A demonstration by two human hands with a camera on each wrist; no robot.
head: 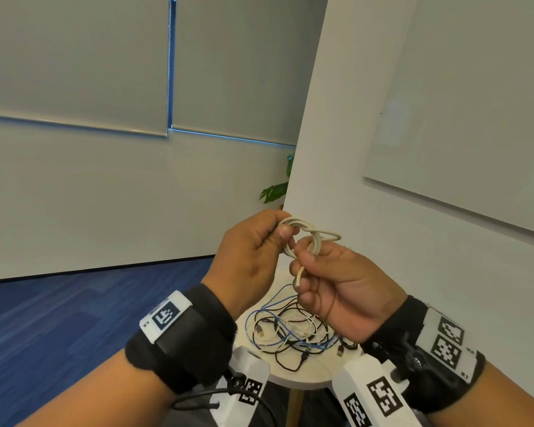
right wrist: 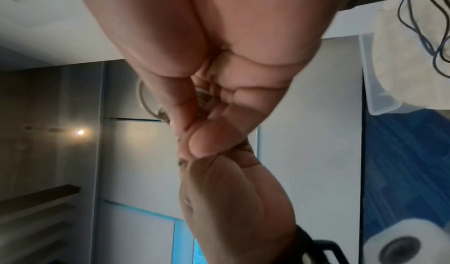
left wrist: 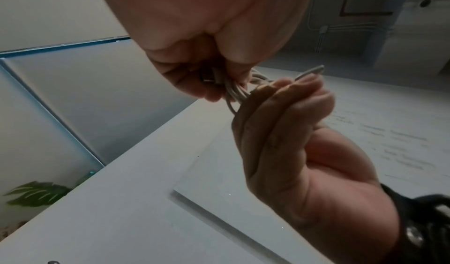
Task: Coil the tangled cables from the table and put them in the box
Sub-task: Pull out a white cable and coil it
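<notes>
I have both forearms coming up from the bottom corners of the head view, meeting just below centre frame, each with a black wrist strap carrying white marker blocks. My left hand (head: 253, 257) sits centre frame, back toward the camera, thumb and fingers curled and pinching the white cable (head: 302, 232) at its top loop. My right hand (head: 336, 285) is just right of it, touching fingertip to fingertip, fingers curled round the same cable's lower strand, palm facing left.

Head view looks down from above; both wrist views look up close, sharing the white cable (head: 299, 238)
</notes>
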